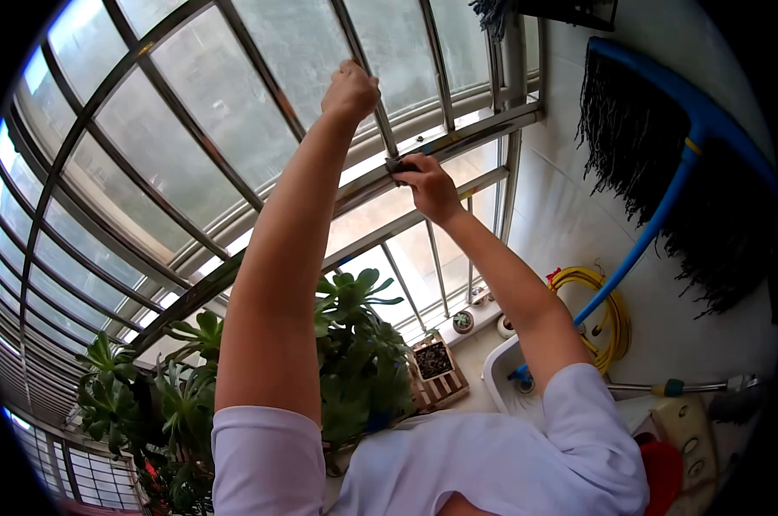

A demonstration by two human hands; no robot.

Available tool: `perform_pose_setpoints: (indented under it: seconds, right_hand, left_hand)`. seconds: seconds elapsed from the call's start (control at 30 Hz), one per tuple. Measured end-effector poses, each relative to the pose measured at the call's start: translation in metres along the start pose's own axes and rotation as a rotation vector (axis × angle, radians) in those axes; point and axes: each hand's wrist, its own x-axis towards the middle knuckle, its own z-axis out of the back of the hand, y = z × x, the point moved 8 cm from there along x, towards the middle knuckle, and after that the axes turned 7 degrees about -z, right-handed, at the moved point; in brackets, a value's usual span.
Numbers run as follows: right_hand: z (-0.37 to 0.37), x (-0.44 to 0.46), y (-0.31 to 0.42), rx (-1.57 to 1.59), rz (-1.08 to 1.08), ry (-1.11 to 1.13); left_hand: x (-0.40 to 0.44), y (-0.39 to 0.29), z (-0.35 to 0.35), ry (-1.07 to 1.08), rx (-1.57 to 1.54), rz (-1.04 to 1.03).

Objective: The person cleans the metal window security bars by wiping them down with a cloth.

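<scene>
Dark soil point(433, 359) in a square pot point(416, 365), succulent point(463, 319) in a round pot point(464, 331), left hand point(352, 91) wrapped around an upright bar point(384, 125), right hand point(431, 186) clamped on a dark item point(396, 166), to its left, at the rail point(483, 133)

"What colour are the window bars point(191, 119)?"

"Silvery grey, with rusty-brown patches. The wad point(396, 166) in the right hand point(432, 185) is near-black."

"And the shirt point(483, 456)?"

"Plain pale lavender. The leaves point(359, 370) are green, the coiled hose point(619, 331) yellow."

"The broom point(704, 129)?"

"Bright blue handle point(655, 225), black bristles point(617, 138), yellow band point(692, 146). The basin point(493, 371) is plain white."
</scene>
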Motion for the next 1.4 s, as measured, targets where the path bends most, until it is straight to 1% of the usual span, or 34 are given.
perform_pose_setpoints:
  seconds: [0.03, 0.1, 0.13, 0.17, 0.23, 0.27, 0.3, 0.33, 0.37, 0.43, 0.47, 0.5, 0.57, 0.6, 0.63, 0.67, 0.7, 0.73, 0.77, 0.8, 0.83, 0.87, 0.9, 0.97, 1.0, 1.03, 1.07, 1.1, 1.17, 1.2, 1.27, 1.3, 1.37, 1.4]
  right_hand:
    - [-0.001, 0.004, -0.001, 0.006, 0.005, -0.001]
    - [-0.024, 0.005, -0.031, 0.980, -0.478, 0.211]
    - [-0.022, 0.007, -0.022, 1.304, -0.605, 0.288]
    - [-0.015, 0.008, -0.013, 1.453, -0.712, 0.268]
    - [-0.004, 0.018, 0.011, 1.681, -0.750, 0.315]
    - [0.001, 0.023, 0.023, 1.753, -0.760, 0.304]
    - [0.004, 0.029, 0.031, 1.754, -0.754, 0.310]
    - [0.006, 0.034, 0.041, 1.807, -0.742, 0.317]
    - [0.008, 0.039, 0.050, 1.860, -0.729, 0.325]
    - [0.023, 0.049, 0.077, 1.867, -0.687, 0.325]
    - [0.028, 0.053, 0.092, 1.883, -0.660, 0.380]
    - [0.030, 0.055, 0.104, 1.898, -0.634, 0.434]
    - [0.027, 0.060, 0.116, 1.937, -0.607, 0.449]
    - [0.030, 0.064, 0.124, 1.889, -0.532, 0.456]
    - [0.033, 0.068, 0.130, 1.841, -0.458, 0.462]
    - [0.030, 0.069, 0.130, 1.849, -0.434, 0.525]
    - [0.033, 0.069, 0.133, 1.850, -0.432, 0.528]
    - [0.039, 0.070, 0.139, 1.806, -0.373, 0.553]
    - [0.044, 0.072, 0.143, 1.759, -0.311, 0.575]
    - [0.046, 0.072, 0.140, 1.611, -0.295, 0.610]
    - [0.048, 0.075, 0.139, 1.610, -0.289, 0.614]
    - [0.047, 0.076, 0.136, 1.582, -0.308, 0.627]
    - [0.046, 0.076, 0.138, 1.555, -0.330, 0.639]
    - [0.044, 0.073, 0.143, 1.548, -0.371, 0.670]
    - [0.040, 0.070, 0.151, 1.510, -0.356, 0.748]
    - [0.037, 0.066, 0.158, 1.469, -0.341, 0.824]
    - [0.036, 0.061, 0.160, 1.445, -0.372, 0.834]
    - [0.032, 0.056, 0.166, 1.503, -0.388, 0.867]
    - [0.026, 0.049, 0.179, 1.572, -0.319, 0.975]
    - [0.029, 0.049, 0.189, 1.572, -0.317, 0.978]
    - [0.042, 0.049, 0.212, 1.725, -0.385, 1.002]
    - [0.038, 0.051, 0.212, 1.725, -0.384, 1.004]
    - [0.025, 0.055, 0.202, 1.517, -0.387, 0.959]
    - [0.035, 0.059, 0.213, 1.368, -0.321, 0.889]
  left_hand:
    - [-0.008, 0.002, 0.000, 0.136, 0.091, -0.022]
    - [-0.028, 0.003, 0.008, 0.245, 0.078, -0.122]
    - [-0.040, 0.007, 0.010, 0.283, -0.014, -0.159]
    - [-0.052, 0.011, 0.012, 0.334, -0.057, -0.205]
    - [-0.077, 0.022, 0.014, 0.495, -0.105, -0.187]
    - [-0.091, 0.029, 0.015, 0.608, -0.137, -0.085]
    - [-0.107, 0.031, 0.021, 0.722, -0.168, 0.019]
    - [-0.116, 0.043, 0.016, 0.806, -0.200, 0.088]
    - [-0.123, 0.046, 0.023, 0.800, -0.201, 0.091]
    - [-0.143, 0.031, 0.044, 0.756, -0.488, -0.012]
    - [-0.139, 0.048, 0.038, 0.651, -0.553, 0.007]
    - [-0.143, 0.052, 0.042, 0.644, -0.551, 0.011]
    - [-0.147, 0.040, 0.054, 0.595, -0.839, -0.158]
    - [-0.148, 0.040, 0.061, 0.503, -0.899, -0.148]
    - [-0.151, 0.042, 0.068, 0.498, -0.898, -0.147]
    - [-0.153, 0.047, 0.075, 0.487, -0.788, -0.138]
    - [-0.156, 0.050, 0.083, 0.477, -0.679, -0.128]
    - [-0.158, 0.048, 0.097, 0.361, -0.612, -0.172]
    - [-0.160, 0.048, 0.106, 0.357, -0.609, -0.175]
    - [-0.160, 0.054, 0.117, 0.315, -0.644, -0.128]
    - [-0.161, 0.059, 0.127, 0.271, -0.680, -0.079]
    - [-0.162, 0.060, 0.138, 0.209, -0.719, -0.096]
    - [-0.162, 0.063, 0.144, 0.246, -0.724, -0.059]
    - [-0.165, 0.065, 0.155, 0.261, -0.876, -0.005]
    - [-0.165, 0.063, 0.160, 0.262, -0.874, -0.007]
    - [-0.166, 0.061, 0.166, 0.227, -0.930, 0.007]
    - [-0.166, 0.060, 0.171, 0.193, -0.986, 0.020]
    - [-0.166, 0.057, 0.174, 0.192, -0.986, 0.017]
    - [-0.166, 0.056, 0.182, 0.119, -0.975, 0.039]
    - [-0.167, 0.053, 0.184, 0.115, -0.975, 0.039]
    - [-0.170, 0.049, 0.190, 0.086, -0.990, 0.036]
    - [-0.171, 0.050, 0.191, 0.085, -0.989, 0.037]
    - [-0.172, 0.051, 0.191, 0.108, -0.987, 0.034]
    - [-0.171, 0.054, 0.190, 0.107, -0.988, 0.036]
